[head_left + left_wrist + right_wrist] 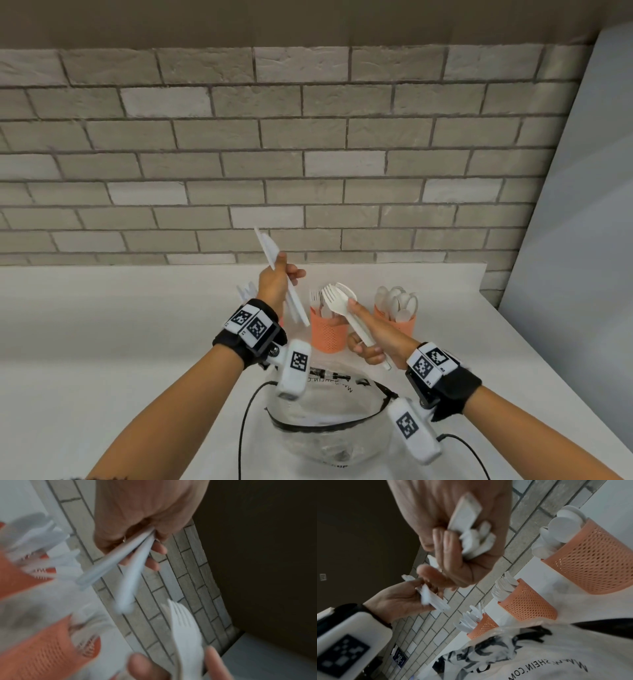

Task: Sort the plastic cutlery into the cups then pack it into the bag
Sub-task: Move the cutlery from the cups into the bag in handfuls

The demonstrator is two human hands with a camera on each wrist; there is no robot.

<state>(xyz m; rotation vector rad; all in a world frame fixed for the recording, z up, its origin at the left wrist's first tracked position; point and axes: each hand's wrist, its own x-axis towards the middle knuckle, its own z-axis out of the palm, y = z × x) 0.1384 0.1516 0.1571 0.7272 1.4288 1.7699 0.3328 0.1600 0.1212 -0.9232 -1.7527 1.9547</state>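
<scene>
We've got the left hand (276, 281) raised over the counter (102, 325), fingers curled round a few white knives (289, 291), and the right hand (371, 337) beside it clamped on a fork and spoon bundle (346, 308), heads up. Behind the hands sit three orange mesh cups: knives cup (485, 626) mostly hidden by the left wrist in head view, forks cup (329, 330) partly blocked by the held bundle, spoons cup (399, 317) clear on the right. Clear printed bag (329, 435) lies open below the wrists, black cables (245, 421) beside it, brick wall (308, 154) behind.
</scene>
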